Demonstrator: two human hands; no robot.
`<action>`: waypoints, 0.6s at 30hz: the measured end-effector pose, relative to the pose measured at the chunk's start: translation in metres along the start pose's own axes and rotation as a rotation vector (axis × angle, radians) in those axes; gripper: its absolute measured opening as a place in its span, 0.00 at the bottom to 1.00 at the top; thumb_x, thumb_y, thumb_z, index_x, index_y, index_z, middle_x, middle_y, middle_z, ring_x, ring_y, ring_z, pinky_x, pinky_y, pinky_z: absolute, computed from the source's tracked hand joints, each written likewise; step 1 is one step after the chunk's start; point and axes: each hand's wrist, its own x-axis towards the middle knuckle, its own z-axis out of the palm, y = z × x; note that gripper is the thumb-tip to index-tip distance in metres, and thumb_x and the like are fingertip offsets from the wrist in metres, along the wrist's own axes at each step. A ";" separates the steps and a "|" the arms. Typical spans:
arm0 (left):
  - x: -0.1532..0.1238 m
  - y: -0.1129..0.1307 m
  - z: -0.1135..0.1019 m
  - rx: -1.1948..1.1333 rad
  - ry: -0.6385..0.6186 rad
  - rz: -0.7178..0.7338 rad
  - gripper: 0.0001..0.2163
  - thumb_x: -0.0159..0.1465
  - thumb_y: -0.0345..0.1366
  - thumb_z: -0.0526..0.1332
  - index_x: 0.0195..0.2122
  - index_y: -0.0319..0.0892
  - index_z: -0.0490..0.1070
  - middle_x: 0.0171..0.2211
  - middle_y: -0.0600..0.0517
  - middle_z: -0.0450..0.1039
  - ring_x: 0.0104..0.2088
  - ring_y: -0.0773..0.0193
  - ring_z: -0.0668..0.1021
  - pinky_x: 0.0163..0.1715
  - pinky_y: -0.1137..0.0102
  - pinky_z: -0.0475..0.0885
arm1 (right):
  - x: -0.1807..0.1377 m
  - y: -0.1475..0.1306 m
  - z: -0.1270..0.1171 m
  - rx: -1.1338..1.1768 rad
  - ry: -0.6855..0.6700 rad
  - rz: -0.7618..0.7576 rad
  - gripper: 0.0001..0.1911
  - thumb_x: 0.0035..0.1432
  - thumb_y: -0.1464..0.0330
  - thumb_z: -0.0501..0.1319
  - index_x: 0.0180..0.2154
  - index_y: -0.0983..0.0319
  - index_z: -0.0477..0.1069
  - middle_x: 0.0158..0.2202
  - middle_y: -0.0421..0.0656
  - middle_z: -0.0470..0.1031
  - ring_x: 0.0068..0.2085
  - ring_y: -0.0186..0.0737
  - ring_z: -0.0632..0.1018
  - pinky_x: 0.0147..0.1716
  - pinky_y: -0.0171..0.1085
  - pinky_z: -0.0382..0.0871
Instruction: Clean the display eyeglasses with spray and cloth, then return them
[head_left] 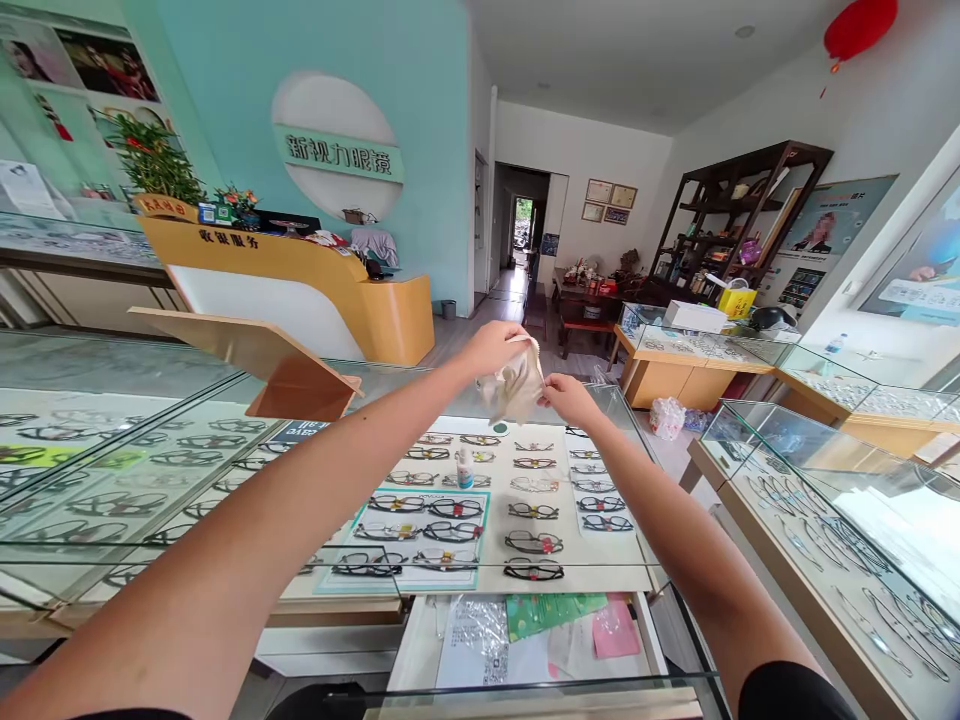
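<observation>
Above the glass display counter, my left hand (495, 350) pinches the upper edge of a crumpled cream cloth (514, 392). My right hand (568, 396), lower and to the right, has its fingers closed on the cloth's right side. The cloth hangs between both hands, with folds hiding part of it. Below it a small white bottle (465, 470) with a blue lower label stands upright on the counter. Rows of eyeglasses (533, 511) lie under the glass.
An open drawer (656, 650) below the counter holds a green packet (551, 613), a pink packet (615, 630) and clear plastic. At left a tilted wooden-framed mirror or stand (300, 385) rests on the glass. Another glass case (825, 560) stands at right.
</observation>
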 end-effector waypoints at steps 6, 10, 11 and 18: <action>-0.004 -0.048 -0.038 0.096 0.030 -0.118 0.16 0.60 0.51 0.66 0.32 0.42 0.77 0.26 0.51 0.74 0.28 0.60 0.71 0.29 0.66 0.59 | 0.040 0.020 0.013 0.035 0.121 0.026 0.09 0.68 0.65 0.48 0.37 0.56 0.64 0.40 0.43 0.80 0.40 0.41 0.79 0.38 0.35 0.70; -0.016 -0.098 -0.047 0.132 0.087 -0.242 0.16 0.59 0.53 0.66 0.31 0.43 0.75 0.26 0.51 0.73 0.29 0.60 0.72 0.28 0.67 0.60 | 0.073 0.007 0.024 -0.023 0.109 0.041 0.08 0.70 0.65 0.49 0.39 0.57 0.64 0.36 0.43 0.76 0.39 0.43 0.77 0.38 0.36 0.71; -0.020 -0.112 -0.047 0.144 0.103 -0.271 0.16 0.59 0.53 0.66 0.30 0.43 0.74 0.26 0.51 0.73 0.29 0.60 0.72 0.29 0.67 0.60 | 0.080 0.000 0.028 -0.046 0.107 0.046 0.07 0.70 0.66 0.50 0.39 0.57 0.65 0.37 0.44 0.76 0.39 0.44 0.77 0.39 0.38 0.72; -0.058 -0.196 -0.053 0.254 0.219 -0.465 0.16 0.65 0.49 0.68 0.30 0.41 0.72 0.27 0.52 0.72 0.31 0.62 0.73 0.33 0.67 0.68 | 0.060 -0.077 0.078 -0.148 0.079 -0.188 0.12 0.77 0.63 0.51 0.51 0.57 0.72 0.55 0.51 0.75 0.58 0.52 0.75 0.56 0.48 0.72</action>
